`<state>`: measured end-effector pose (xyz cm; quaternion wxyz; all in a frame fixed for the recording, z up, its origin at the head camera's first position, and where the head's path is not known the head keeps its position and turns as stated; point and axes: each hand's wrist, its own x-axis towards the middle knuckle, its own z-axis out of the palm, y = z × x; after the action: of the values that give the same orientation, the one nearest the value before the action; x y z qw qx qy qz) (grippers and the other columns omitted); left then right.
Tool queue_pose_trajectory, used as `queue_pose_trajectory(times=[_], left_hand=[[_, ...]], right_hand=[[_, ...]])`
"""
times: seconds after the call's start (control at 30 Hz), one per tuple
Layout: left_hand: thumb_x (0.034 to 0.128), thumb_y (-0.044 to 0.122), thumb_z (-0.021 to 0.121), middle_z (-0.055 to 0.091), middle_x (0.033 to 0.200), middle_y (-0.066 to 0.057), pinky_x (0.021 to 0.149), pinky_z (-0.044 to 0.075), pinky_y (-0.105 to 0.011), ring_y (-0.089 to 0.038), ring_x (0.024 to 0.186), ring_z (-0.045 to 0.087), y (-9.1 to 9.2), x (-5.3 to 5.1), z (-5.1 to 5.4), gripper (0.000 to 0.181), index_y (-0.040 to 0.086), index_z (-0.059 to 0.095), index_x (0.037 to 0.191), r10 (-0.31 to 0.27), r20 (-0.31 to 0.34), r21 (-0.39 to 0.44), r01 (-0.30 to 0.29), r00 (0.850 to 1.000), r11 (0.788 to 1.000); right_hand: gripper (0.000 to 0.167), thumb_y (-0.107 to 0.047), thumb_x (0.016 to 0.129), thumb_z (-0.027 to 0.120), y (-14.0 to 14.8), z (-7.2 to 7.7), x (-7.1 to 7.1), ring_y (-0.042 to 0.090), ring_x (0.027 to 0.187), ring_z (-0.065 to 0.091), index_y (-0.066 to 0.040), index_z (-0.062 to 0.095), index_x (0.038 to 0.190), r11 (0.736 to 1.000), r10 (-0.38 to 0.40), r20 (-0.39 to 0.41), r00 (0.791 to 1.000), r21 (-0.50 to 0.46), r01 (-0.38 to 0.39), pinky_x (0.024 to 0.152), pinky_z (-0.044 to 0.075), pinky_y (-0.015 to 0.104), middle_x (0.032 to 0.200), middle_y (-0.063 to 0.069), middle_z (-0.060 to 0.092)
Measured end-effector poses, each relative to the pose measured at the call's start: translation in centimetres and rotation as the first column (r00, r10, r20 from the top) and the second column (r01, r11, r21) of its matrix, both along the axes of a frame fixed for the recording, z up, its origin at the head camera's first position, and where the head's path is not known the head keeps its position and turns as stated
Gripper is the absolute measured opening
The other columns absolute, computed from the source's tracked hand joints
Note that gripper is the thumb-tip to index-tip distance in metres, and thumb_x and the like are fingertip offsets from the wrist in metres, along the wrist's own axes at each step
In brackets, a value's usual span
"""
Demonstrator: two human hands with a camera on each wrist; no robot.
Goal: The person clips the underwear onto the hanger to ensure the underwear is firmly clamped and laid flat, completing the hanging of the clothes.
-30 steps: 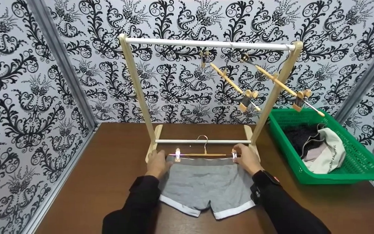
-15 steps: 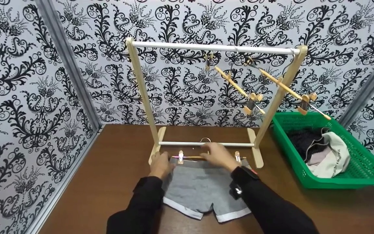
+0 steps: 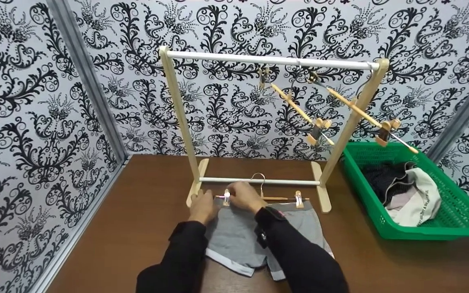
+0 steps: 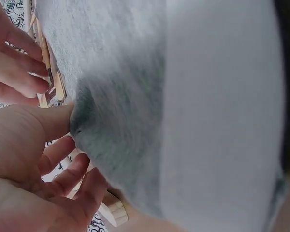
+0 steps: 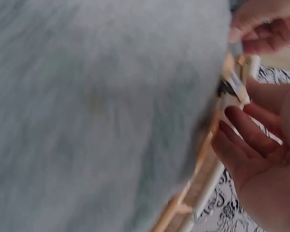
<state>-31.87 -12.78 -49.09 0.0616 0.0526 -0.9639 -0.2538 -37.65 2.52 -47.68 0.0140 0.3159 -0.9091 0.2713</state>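
Note:
Grey shorts [image 3: 234, 232] with white hems lie on the brown table, their waistband at a clip hanger [image 3: 275, 198]. At the waistband's left corner, my left hand [image 3: 202, 207] pinches the cloth between thumb and fingers, as the left wrist view [image 4: 24, 159] shows. My right hand [image 3: 244, 197] is beside the hanger's left clip [image 3: 226, 197], its fingers loosely bent around the clip's end in the right wrist view; whether they touch it is unclear. The right clip [image 3: 299, 199] sits on the waistband with no hand on it. My right forearm covers part of the shorts.
A wooden rack [image 3: 181, 118] with a white top rail [image 3: 234, 58] stands behind the shorts. Two clip hangers [image 3: 295, 110] hang towards its right end. On the right, a green basket [image 3: 430, 234] holds dark, pink and cream clothes [image 3: 419, 199].
My right hand has moved left from the right clip, past the middle of the hanger, to the left clip. The left hand stays at the waistband's left corner.

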Motion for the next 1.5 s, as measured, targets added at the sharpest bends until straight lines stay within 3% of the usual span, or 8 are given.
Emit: queue_pose_trajectory(times=[0.1,0.4,0.7,0.87,1.03,1.17,1.3,1.5], left_hand=[[0.0868,0.019,0.078,0.057,0.124,-0.027,0.098,0.043,-0.055,-0.047,0.118,0.049,0.0,0.0,-0.1,0.038,-0.003,0.064,0.114,-0.007,0.005,-0.004,0.007,1.000,1.000],[0.0873,0.018,0.079,0.058,0.123,-0.027,0.099,0.043,-0.054,-0.047,0.118,0.050,0.4,0.2,1.1,0.042,-0.008,0.063,0.117,0.002,0.020,-0.032,-0.001,1.000,0.999],[0.0861,0.017,0.074,0.061,0.112,-0.028,0.095,0.042,-0.051,-0.047,0.112,0.050,0.7,-0.1,1.8,0.027,-0.007,0.070,0.097,-0.046,0.111,-0.047,0.051,0.993,0.998],[0.0886,0.018,0.070,0.066,0.081,-0.011,0.075,0.046,-0.041,-0.033,0.084,0.061,0.3,-0.3,1.6,0.026,0.007,0.060,0.067,-0.102,0.049,0.025,0.101,0.994,0.995],[0.0850,0.007,0.071,0.038,0.052,0.009,0.049,0.028,-0.028,-0.013,0.050,0.038,-0.5,-0.2,0.8,0.043,0.018,0.041,0.055,-0.142,-0.062,0.164,0.150,0.988,0.975],[0.0798,0.002,0.074,0.028,0.051,0.013,0.048,0.022,-0.027,-0.009,0.047,0.029,-1.0,-0.5,0.9,0.046,0.017,0.038,0.056,-0.190,-0.136,0.191,0.214,0.972,0.958],[0.0784,0.002,0.076,0.033,0.054,0.011,0.051,0.024,-0.027,-0.012,0.051,0.032,-1.3,-0.7,1.3,0.037,0.013,0.049,0.056,-0.202,-0.139,0.217,0.229,0.969,0.949],[0.0787,0.003,0.077,0.050,0.060,0.009,0.055,0.034,-0.027,-0.012,0.058,0.044,-1.4,-0.4,1.3,0.010,0.006,0.072,0.070,-0.204,-0.112,0.288,0.228,0.973,0.930]], right_hand=[[0.007,0.000,0.081,0.074,-0.6,-0.8,-0.2,0.025,0.069,0.056,-0.001,0.067,0.079,0.998,-0.044,-0.077,0.996,0.030,0.046,0.066,0.049,0.046,0.067,0.000,0.055],[0.012,-0.005,0.080,0.077,-0.8,-0.8,-0.2,0.031,0.074,0.063,-0.004,0.066,0.079,0.996,-0.085,-0.081,0.993,0.035,0.088,0.070,0.051,0.049,0.071,0.005,0.062],[0.023,-0.005,0.080,0.079,-0.7,-1.1,0.0,0.037,0.089,0.068,0.001,0.071,0.101,0.995,-0.093,-0.073,0.993,0.038,0.096,0.080,0.053,0.051,0.089,0.014,0.071],[0.028,-0.003,0.079,0.081,-0.5,-0.9,0.2,0.036,0.091,0.067,0.001,0.068,0.104,0.997,-0.069,-0.042,0.997,-0.023,0.068,0.082,0.053,0.049,0.094,0.015,0.071],[0.034,0.002,0.076,0.082,-0.1,0.0,0.1,0.033,0.087,0.065,0.003,0.063,0.104,0.996,0.001,0.045,0.999,-0.092,0.003,0.080,0.052,0.046,0.093,0.018,0.070],[0.036,-0.001,0.079,0.081,0.2,1.7,-0.4,0.032,0.090,0.068,0.006,0.066,0.111,0.996,0.039,0.078,0.996,-0.081,-0.033,0.083,0.054,0.045,0.097,0.018,0.072],[0.015,-0.009,0.084,0.079,0.5,3.4,-0.8,0.020,0.071,0.062,0.001,0.071,0.093,0.996,0.085,0.088,0.992,-0.033,-0.082,0.069,0.051,0.035,0.080,0.006,0.070],[0.014,-0.018,0.094,0.072,1.4,4.8,-0.8,0.016,0.064,0.060,-0.005,0.074,0.091,0.992,0.124,0.263,0.957,-0.030,-0.121,0.058,0.047,0.025,0.079,0.007,0.071]])
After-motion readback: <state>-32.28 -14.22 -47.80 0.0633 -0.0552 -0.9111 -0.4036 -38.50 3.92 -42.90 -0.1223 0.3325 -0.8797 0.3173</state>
